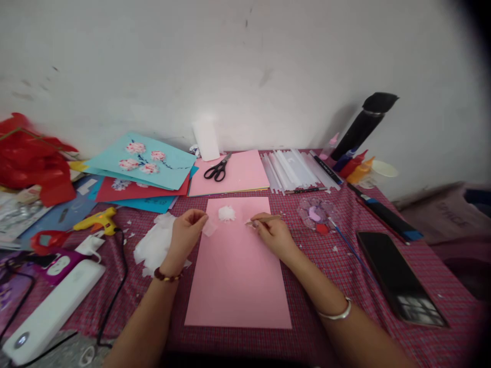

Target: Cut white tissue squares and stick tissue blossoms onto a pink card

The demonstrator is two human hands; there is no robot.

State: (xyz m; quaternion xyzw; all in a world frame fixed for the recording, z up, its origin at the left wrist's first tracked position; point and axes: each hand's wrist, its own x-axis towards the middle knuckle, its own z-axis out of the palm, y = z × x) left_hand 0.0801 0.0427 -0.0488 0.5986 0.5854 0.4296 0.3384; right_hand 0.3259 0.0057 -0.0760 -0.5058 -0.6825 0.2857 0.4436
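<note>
A pink sheet (238,286) lies flat in front of me, with a fluffy white tuft (226,213) near its far edge. Pinched in the fingers of my left hand (187,227) is a small, thin, see-through piece of white tissue paper (209,226), held over the sheet's left edge. Opposite it, my right hand (274,234) grips a thin wooden stick (270,219); its tip, with a bit of white on it, points left above the sheet. A pile of white tissue pieces (155,243) lies beside my left wrist, partly behind it.
Black scissors (218,169) rest on a pink pad (245,174). Glue sticks (293,168) lie behind my right hand. Rightward are a palette (303,217), a paintbrush (351,248) and a phone (399,278). A yellow glue gun (97,221), a white power bank (53,312) and flower cards (141,161) stand left.
</note>
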